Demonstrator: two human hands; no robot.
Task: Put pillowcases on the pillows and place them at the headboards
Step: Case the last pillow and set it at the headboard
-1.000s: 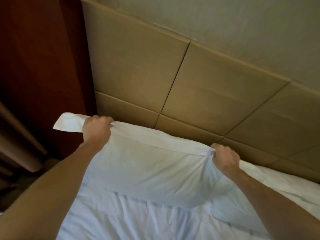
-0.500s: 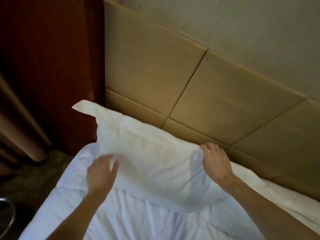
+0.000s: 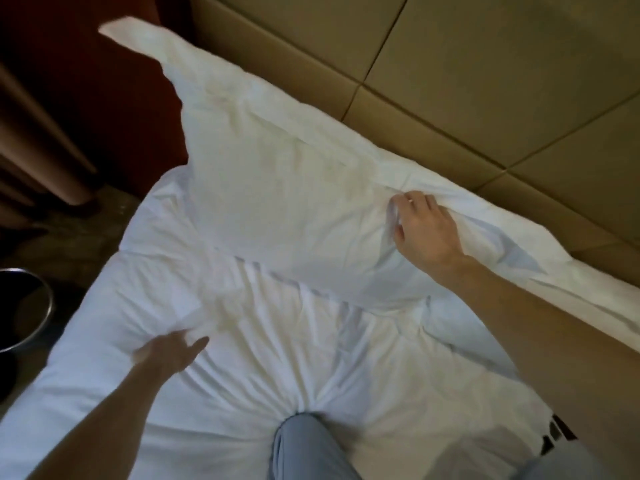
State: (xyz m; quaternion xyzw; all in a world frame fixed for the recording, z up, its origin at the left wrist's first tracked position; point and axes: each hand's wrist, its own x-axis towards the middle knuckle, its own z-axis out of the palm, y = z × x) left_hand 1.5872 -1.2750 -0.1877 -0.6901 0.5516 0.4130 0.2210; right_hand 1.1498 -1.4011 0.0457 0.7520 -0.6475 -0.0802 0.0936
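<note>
One cased pillow [image 3: 277, 188] leans against the padded headboard [image 3: 485, 64], and the right hand [image 3: 424, 230] rests on its near right part with curled fingers pinching a fold of the pillowcase. The left hand [image 3: 169, 353] is open and empty over the duvet [image 3: 277, 358], well below and left of that grip. The pillow looks soft and light, so I think it is best held at its corners; I count one pillow only.
</note>
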